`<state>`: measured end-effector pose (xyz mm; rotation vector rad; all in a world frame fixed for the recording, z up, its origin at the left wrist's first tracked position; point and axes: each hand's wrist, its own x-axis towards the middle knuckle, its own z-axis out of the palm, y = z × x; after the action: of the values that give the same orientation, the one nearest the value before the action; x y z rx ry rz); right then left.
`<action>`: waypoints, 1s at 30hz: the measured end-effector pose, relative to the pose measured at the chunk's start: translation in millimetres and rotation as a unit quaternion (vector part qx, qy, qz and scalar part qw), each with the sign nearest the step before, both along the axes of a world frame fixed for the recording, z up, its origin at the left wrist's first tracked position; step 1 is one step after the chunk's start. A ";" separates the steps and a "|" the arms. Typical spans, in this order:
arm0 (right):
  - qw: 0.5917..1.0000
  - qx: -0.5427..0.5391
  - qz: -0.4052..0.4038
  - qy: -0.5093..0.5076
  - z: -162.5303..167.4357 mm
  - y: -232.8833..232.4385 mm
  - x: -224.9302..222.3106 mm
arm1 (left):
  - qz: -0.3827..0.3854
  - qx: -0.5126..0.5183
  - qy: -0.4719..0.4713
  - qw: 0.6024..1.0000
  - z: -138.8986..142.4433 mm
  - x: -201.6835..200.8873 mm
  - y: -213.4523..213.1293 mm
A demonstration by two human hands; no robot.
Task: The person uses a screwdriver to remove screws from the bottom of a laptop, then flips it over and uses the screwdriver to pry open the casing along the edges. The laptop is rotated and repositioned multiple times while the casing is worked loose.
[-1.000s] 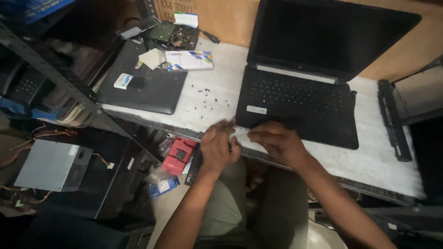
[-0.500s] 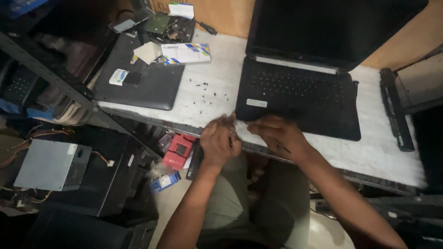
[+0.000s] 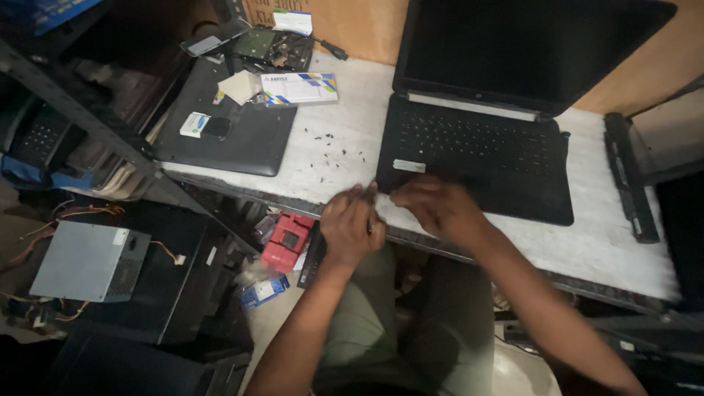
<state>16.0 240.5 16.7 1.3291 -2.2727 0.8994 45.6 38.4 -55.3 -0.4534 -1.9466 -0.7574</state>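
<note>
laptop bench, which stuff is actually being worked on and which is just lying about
In use: open laptop, left hand and right hand at its front edge.

Lying about: closed laptop, white box, loose screws, battery, grey power supply, red box.

The left hand (image 3: 350, 229) and right hand (image 3: 438, 210) are smeared by motion, and whatever they pinch between their fingertips at the front left corner of the open laptop (image 3: 477, 147) cannot be made out. Beyond the hands, the laptop's lid is cut off by the top edge. Left of the hands, the dark specks (image 3: 334, 150) on the white table (image 3: 587, 242) are too small to identify.
</note>
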 end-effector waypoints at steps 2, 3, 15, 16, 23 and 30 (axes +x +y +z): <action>0.997 -0.002 -0.021 -0.070 0.7 -2.2 -4.6 | 0.005 -0.006 -0.007 1.000 0.3 1.2 0.2; 0.996 0.010 -0.036 -0.085 0.3 -3.2 -6.0 | 0.010 -0.005 -0.009 1.000 0.2 1.4 0.3; 0.980 0.187 -0.022 0.060 -28.5 12.0 -8.3 | 0.014 0.001 0.013 1.000 -6.5 -2.9 0.8; 0.973 0.203 -0.007 0.110 -30.1 11.7 -7.8 | 0.024 0.000 0.008 1.000 -7.1 -2.0 1.0; 0.955 0.265 -0.042 0.129 -33.4 1.1 4.1 | 0.009 0.032 0.000 0.999 -3.9 1.6 -0.1; 0.996 -0.020 -0.054 -0.066 -27.8 -7.3 -12.7 | 0.028 0.019 -0.015 0.999 -13.3 0.6 0.3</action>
<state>3.3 233.2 -11.1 1.1493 -2.3850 1.0172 46.1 38.7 -68.5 -0.3656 -1.9617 -0.7684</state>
